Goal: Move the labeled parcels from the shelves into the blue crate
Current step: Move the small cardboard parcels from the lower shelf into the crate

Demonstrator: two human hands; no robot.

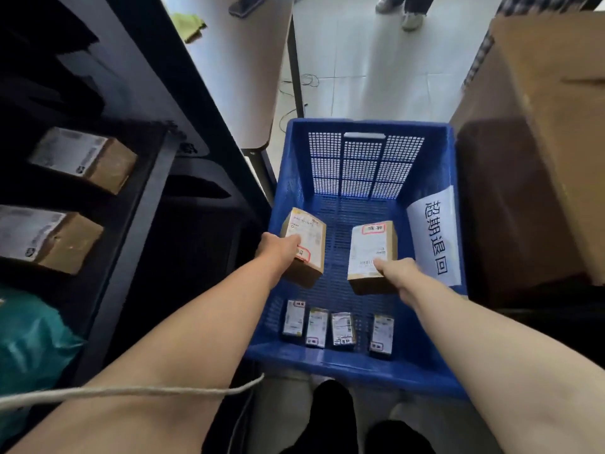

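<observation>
While reaching into the blue crate (360, 371), both hands grip parcels.
Left hand (278, 247) clasps the left parcel (309, 237), right hand (397, 273) the right parcel (371, 247), both inside it; four small parcels (340, 327) line its near wall.

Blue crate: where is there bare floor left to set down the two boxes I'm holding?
Bare floor runs from the crate's far mesh wall back to the left box in the left hand and the right box in the right hand, plus the strip between them. Crowded by the near wall: a row of four small parcels.
</observation>
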